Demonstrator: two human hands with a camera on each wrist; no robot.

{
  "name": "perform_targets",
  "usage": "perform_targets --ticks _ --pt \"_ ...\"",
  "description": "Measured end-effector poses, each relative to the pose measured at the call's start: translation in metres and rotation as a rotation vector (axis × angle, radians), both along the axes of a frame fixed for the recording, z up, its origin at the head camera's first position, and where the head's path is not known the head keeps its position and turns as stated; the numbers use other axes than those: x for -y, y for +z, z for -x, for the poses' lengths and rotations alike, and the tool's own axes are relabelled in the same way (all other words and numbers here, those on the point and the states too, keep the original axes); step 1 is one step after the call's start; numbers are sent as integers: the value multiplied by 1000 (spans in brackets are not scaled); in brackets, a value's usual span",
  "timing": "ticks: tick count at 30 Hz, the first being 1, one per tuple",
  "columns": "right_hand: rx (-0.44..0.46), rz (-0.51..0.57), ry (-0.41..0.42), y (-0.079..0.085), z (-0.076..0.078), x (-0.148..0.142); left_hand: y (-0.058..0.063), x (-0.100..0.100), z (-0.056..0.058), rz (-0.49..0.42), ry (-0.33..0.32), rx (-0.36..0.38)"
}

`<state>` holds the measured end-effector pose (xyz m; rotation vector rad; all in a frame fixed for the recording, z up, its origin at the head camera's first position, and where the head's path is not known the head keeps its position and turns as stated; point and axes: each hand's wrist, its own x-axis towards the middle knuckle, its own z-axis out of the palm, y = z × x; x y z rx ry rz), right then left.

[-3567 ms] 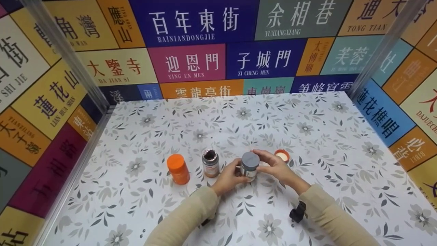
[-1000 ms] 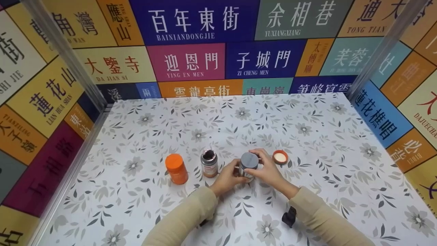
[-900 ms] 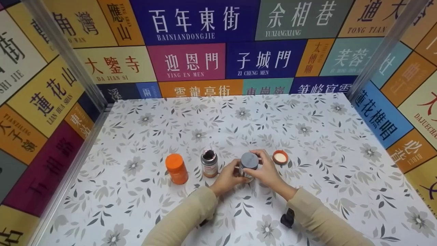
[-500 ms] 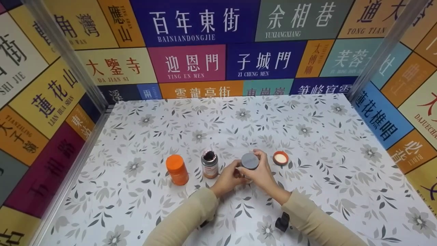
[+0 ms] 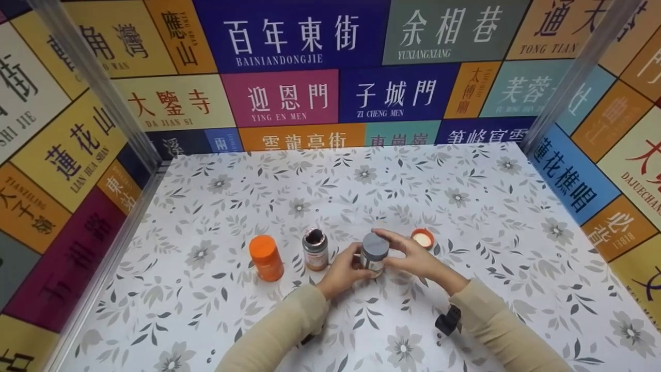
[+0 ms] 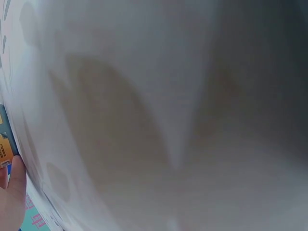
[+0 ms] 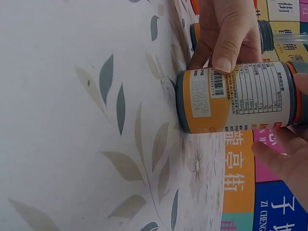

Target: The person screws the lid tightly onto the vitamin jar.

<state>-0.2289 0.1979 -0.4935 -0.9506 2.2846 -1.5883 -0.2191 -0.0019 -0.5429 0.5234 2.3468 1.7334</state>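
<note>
A pill bottle with an orange and white label stands upright on the table, topped by a grey lid. Low on its side, my left hand grips it, the thumb lying along the label. My right hand holds the lid's edge between thumb and fingers from the right. Just left of these hands is a second grey bottle, uncapped, with torn foil round its dark mouth. In the left wrist view only a sliver of the labelled bottle shows beside my fingers.
An orange bottle with its lid on stands at the far left of the row. Behind my right hand an orange-red cap lies upturned, its pale inside showing. Sign-printed panels border the flower-patterned table.
My right hand first turned leftward round the lid, its wrist swinging left, and has now swung back right with the fingers spread wider. My left hand keeps its grip on the bottle.
</note>
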Motion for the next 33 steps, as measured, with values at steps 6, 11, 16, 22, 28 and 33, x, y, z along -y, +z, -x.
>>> perform_targets --ticks 6,11,16,22,28,33 --pt "-14 -14 -115 -4 -2 4 -2 -1 0 -28 4 3" --pt "-78 -13 -205 1 -7 19 2 2 0 18 15 -6" --pt "-10 -22 -342 22 -21 34 1 3 0 29 1 -23" --pt "67 -16 -504 20 -27 47 0 2 1 47 1 -31" --pt "74 -24 -611 -12 -15 46 3 2 0 73 5 -28" --pt "119 -35 -520 -11 -14 39 3 1 0 76 5 -31"
